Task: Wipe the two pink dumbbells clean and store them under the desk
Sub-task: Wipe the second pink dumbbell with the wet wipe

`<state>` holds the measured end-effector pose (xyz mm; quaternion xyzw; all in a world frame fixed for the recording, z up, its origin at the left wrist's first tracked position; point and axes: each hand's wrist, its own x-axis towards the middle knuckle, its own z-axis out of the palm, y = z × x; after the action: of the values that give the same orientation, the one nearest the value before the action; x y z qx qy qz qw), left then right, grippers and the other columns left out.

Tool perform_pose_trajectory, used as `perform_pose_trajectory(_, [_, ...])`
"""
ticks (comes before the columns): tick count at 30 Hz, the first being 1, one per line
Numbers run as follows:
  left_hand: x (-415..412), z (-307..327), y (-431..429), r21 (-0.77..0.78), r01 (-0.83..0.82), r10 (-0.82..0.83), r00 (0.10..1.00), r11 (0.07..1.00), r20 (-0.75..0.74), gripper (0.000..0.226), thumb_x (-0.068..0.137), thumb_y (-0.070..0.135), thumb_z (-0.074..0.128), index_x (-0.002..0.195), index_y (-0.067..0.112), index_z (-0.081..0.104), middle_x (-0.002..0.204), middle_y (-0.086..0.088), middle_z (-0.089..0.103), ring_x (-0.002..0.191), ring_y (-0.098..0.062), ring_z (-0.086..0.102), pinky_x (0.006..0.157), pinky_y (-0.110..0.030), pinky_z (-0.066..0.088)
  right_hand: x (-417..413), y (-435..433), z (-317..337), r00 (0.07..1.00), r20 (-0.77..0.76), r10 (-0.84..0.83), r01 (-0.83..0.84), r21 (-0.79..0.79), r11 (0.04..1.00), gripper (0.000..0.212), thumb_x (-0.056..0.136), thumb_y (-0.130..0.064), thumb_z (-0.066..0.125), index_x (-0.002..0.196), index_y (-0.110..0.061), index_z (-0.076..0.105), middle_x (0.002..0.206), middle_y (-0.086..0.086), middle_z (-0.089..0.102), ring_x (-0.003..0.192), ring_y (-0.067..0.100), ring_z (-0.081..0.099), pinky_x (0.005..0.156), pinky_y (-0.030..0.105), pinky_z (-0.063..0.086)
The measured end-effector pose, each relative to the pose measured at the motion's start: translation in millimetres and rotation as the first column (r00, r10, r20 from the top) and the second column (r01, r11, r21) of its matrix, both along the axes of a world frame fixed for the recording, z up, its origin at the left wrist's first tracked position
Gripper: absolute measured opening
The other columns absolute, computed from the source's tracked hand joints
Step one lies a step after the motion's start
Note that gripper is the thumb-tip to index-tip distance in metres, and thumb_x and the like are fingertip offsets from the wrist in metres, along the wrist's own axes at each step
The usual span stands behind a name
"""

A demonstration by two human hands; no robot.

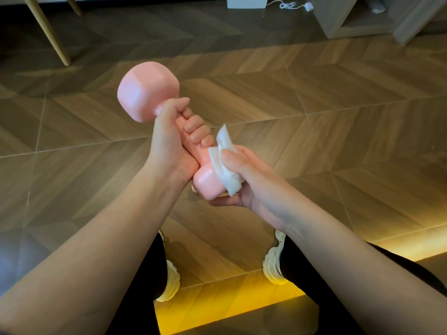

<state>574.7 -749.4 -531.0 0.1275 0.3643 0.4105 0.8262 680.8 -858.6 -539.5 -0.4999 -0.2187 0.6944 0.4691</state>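
Note:
One pink dumbbell [145,93] is held in the air over the wooden floor, tilted with one head up at the left and the other head down near the middle. My left hand [169,141] grips its handle with fingers curled round it. My right hand [244,180] holds a white wipe [225,160] and presses it against the lower head and the end of the handle. No second dumbbell is in view.
Herringbone wooden floor [314,105] spreads all around. Wooden chair legs [48,32] stand at the far left. A wooden shelf unit [362,18] sits at the far right, with a white box [246,2] and a cable beside it. My feet in pale shoes [273,267] are below.

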Motion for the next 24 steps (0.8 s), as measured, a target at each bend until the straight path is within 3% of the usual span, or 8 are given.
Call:
perform_pose_trajectory(4, [1.3,-2.1,0.0,-0.015,-0.019,0.019,1.000,1.000,-0.007,0.034,0.092,0.021,0.048,0.060,0.020,0.037,0.047,0.008,0.026,0.039,-0.009,0.024,0.041,-0.022,0.026,1.5,3.1,2.6,0.995,-0.067,-0.072,0.065,-0.106,0.992,0.034,0.099,-0.041,0.051,0.123,-0.016,0.054,0.119,0.020,0.062,0.095,0.032,0.068,0.073,0.047,0.059])
perform_pose_trajectory(9, [0.1,-2.9,1.5,-0.010,-0.045,0.046,0.999,0.999,0.018,0.033,0.092,0.021,0.047,0.061,0.020,0.037,0.047,0.008,0.026,0.039,-0.009,0.024,0.042,-0.022,0.027,2.6,0.0,1.1,0.998,-0.068,-0.009,0.008,-0.022,1.000,0.054,0.081,-0.034,0.068,0.129,-0.015,0.052,0.125,0.014,0.061,0.101,0.025,0.068,0.077,0.043,0.058])
perform_pose_trajectory(12, [0.5,-4.9,1.1,-0.011,-0.069,0.069,0.998,0.998,0.010,0.033,0.092,0.021,0.048,0.061,0.019,0.037,0.048,0.007,0.026,0.039,-0.010,0.025,0.042,-0.023,0.028,1.0,-0.3,2.0,0.996,-0.069,-0.058,0.056,-0.032,0.998,0.066,0.076,-0.029,0.072,0.137,-0.021,0.048,0.130,0.011,0.059,0.103,0.024,0.068,0.077,0.042,0.059])
perform_pose_trajectory(15, [1.4,-7.5,0.5,-0.016,-0.093,0.093,0.996,0.996,0.003,0.032,0.091,0.020,0.049,0.062,0.019,0.037,0.049,0.007,0.026,0.041,-0.011,0.024,0.043,-0.024,0.030,3.8,-0.5,3.1,0.985,0.095,-0.143,0.141,0.023,0.990,0.070,0.071,-0.031,0.076,0.135,-0.032,0.048,0.128,0.003,0.061,0.104,0.018,0.067,0.081,0.041,0.058])
perform_pose_trajectory(18, [3.0,-8.9,-0.1,-0.001,-0.097,0.097,0.995,0.995,-0.024,0.031,0.091,0.019,0.048,0.063,0.019,0.035,0.049,0.007,0.025,0.041,-0.011,0.024,0.043,-0.024,0.029,7.7,-1.9,3.3,0.864,0.418,-0.280,0.165,0.289,0.943,0.036,0.076,-0.026,0.080,0.107,-0.033,0.063,0.127,-0.008,0.059,0.112,0.011,0.063,0.087,0.034,0.055])
perform_pose_trajectory(21, [3.9,-8.3,0.6,0.002,-0.095,0.095,0.995,0.995,-0.027,0.032,0.091,0.019,0.048,0.062,0.020,0.035,0.049,0.007,0.025,0.040,-0.011,0.024,0.042,-0.024,0.030,10.5,-4.0,4.9,0.796,0.499,-0.342,0.094,0.457,0.884,0.016,0.084,-0.014,0.076,0.090,-0.028,0.073,0.132,-0.006,0.057,0.115,-0.003,0.057,0.083,0.015,0.050])
perform_pose_trajectory(24, [2.8,-7.1,1.1,0.001,-0.100,0.100,0.995,0.995,-0.022,0.033,0.091,0.019,0.048,0.061,0.020,0.035,0.049,0.007,0.025,0.040,-0.011,0.024,0.041,-0.024,0.030,15.7,-5.1,6.1,0.778,0.561,-0.283,-0.003,0.453,0.891,0.014,0.090,-0.024,0.070,0.091,-0.037,0.076,0.134,-0.012,0.056,0.122,-0.003,0.053,0.095,0.021,0.048])
